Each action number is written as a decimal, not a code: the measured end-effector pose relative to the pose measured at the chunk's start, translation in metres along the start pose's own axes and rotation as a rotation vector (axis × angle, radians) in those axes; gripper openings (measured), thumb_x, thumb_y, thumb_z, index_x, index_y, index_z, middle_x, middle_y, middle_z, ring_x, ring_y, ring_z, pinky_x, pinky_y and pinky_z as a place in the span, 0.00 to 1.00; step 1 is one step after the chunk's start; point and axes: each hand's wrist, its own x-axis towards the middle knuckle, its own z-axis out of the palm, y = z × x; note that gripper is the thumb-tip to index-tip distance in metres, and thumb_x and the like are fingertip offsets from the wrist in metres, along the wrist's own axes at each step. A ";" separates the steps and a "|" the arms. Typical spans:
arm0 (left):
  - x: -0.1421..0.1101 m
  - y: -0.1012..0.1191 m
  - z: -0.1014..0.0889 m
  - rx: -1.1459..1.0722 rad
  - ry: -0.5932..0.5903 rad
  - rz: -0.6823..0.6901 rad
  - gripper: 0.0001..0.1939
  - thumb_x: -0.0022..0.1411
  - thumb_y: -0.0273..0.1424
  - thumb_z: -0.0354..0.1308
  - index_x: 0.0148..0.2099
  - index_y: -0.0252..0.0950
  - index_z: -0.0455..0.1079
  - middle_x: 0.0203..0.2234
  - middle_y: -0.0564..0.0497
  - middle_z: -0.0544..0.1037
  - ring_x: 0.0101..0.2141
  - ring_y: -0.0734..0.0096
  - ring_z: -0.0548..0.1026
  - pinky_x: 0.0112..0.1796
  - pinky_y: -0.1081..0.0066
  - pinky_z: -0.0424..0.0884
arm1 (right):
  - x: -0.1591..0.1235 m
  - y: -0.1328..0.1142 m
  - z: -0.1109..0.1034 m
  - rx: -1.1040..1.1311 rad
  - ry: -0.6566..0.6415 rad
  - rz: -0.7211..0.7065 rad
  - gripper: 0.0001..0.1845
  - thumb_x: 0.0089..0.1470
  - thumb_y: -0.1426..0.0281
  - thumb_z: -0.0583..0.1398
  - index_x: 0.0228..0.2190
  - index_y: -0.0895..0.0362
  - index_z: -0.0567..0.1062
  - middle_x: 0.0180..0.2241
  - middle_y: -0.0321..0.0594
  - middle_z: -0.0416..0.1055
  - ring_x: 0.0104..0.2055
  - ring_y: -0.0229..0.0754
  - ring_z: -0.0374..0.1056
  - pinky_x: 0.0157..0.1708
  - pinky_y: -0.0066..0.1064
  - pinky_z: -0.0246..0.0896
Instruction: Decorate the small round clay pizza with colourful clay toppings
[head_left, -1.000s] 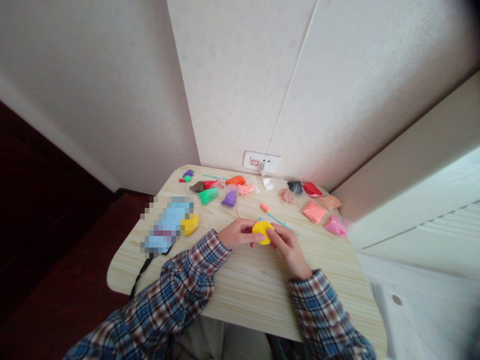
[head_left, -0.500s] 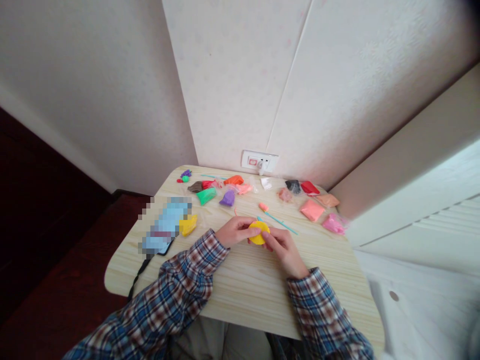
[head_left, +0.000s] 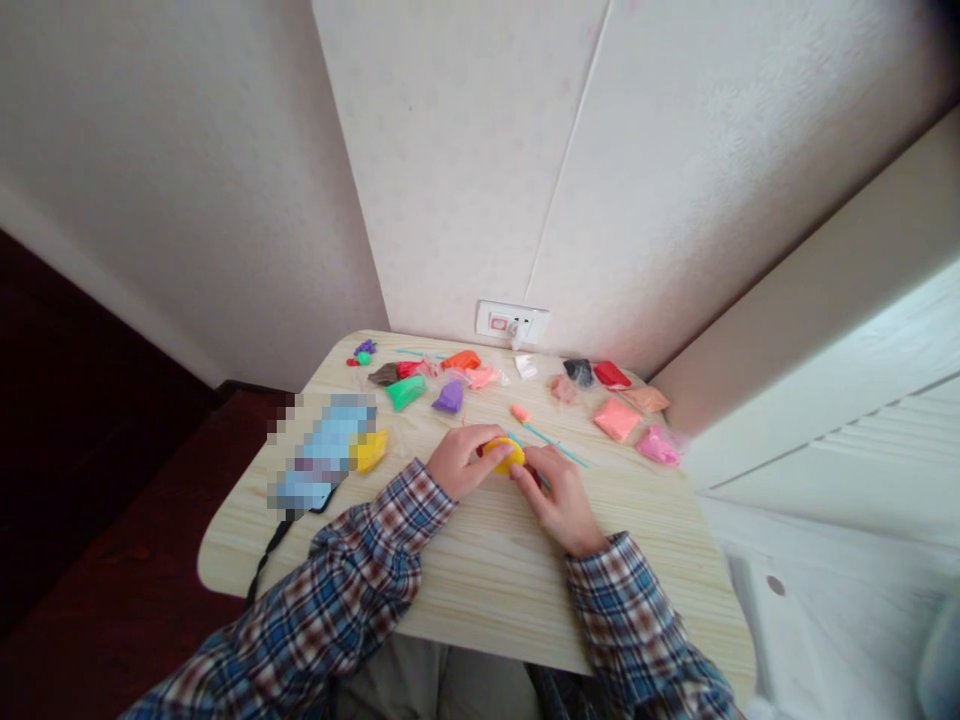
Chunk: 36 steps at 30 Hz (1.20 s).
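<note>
a: where is the yellow disc (head_left: 504,457)?

b: between the two hands, held up above the near-middle part of the wooden surface (head_left: 495,590).

a: what is the left hand (head_left: 459,464) doing?

b: its fingers (head_left: 481,434) curl around the far side of the disc while the thumb lies across the face, so they are closed on it with only the disc's thickness between.

a: and the right hand (head_left: 561,502)?

b: it pinches the disc's right edge, thumb tip against the rim and the other fingers bent close; how they sit underneath is hidden.

a: what lies nearest?

b: just beyond the right hand, a thin blue-green stick (head_left: 559,446), with a coral lump (head_left: 520,413) at its far end. to the left, a yellow packet (head_left: 371,450) sits against a device (head_left: 324,452) whose screen is pixelated.

a: farther back?

b: a green packet (head_left: 406,392) and, near it, a purple packet (head_left: 448,397). over on the right, a salmon packet (head_left: 617,419) lies beside a pink packet (head_left: 658,445). in the far left corner, a small purple cluster (head_left: 367,346) touches a green ball (head_left: 364,358).
</note>
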 end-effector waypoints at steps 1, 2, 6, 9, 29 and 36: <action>0.000 0.001 0.000 0.002 0.017 0.002 0.17 0.63 0.39 0.47 0.32 0.32 0.68 0.24 0.52 0.71 0.27 0.74 0.67 0.29 0.76 0.63 | 0.000 0.000 0.000 -0.027 0.020 -0.005 0.17 0.60 0.65 0.49 0.21 0.57 0.66 0.19 0.34 0.63 0.24 0.36 0.57 0.30 0.30 0.49; 0.000 0.000 -0.001 -0.004 0.025 -0.006 0.18 0.63 0.40 0.46 0.31 0.32 0.68 0.24 0.52 0.71 0.27 0.74 0.67 0.29 0.76 0.62 | 0.000 0.001 -0.001 -0.062 0.047 -0.012 0.17 0.60 0.66 0.49 0.21 0.57 0.66 0.19 0.34 0.62 0.24 0.36 0.57 0.30 0.30 0.49; 0.000 -0.009 0.000 -0.113 -0.017 -0.157 0.30 0.64 0.48 0.35 0.25 0.32 0.66 0.18 0.52 0.69 0.23 0.75 0.67 0.27 0.75 0.63 | -0.001 0.005 -0.003 -0.205 0.142 -0.046 0.14 0.61 0.69 0.50 0.29 0.58 0.72 0.23 0.37 0.67 0.26 0.36 0.60 0.32 0.30 0.49; 0.003 -0.017 0.003 -0.285 -0.090 -0.366 0.35 0.62 0.53 0.31 0.26 0.31 0.67 0.16 0.51 0.69 0.19 0.76 0.67 0.21 0.76 0.60 | -0.001 0.008 -0.004 -0.280 0.158 -0.092 0.13 0.60 0.69 0.51 0.39 0.58 0.74 0.24 0.38 0.69 0.27 0.37 0.61 0.33 0.30 0.49; 0.007 -0.005 -0.001 -0.730 -0.082 -0.354 0.24 0.44 0.47 0.65 0.30 0.31 0.65 0.21 0.56 0.71 0.19 0.82 0.66 0.22 0.77 0.64 | 0.002 0.001 -0.008 0.410 0.036 0.243 0.23 0.61 0.59 0.45 0.21 0.57 0.66 0.22 0.35 0.64 0.26 0.37 0.59 0.28 0.29 0.52; 0.006 -0.005 0.002 -0.702 -0.103 -0.332 0.24 0.44 0.48 0.64 0.30 0.31 0.64 0.21 0.55 0.71 0.19 0.81 0.66 0.22 0.77 0.63 | 0.004 0.001 -0.007 0.511 -0.014 0.231 0.22 0.57 0.56 0.50 0.20 0.57 0.66 0.20 0.33 0.60 0.25 0.36 0.56 0.27 0.28 0.50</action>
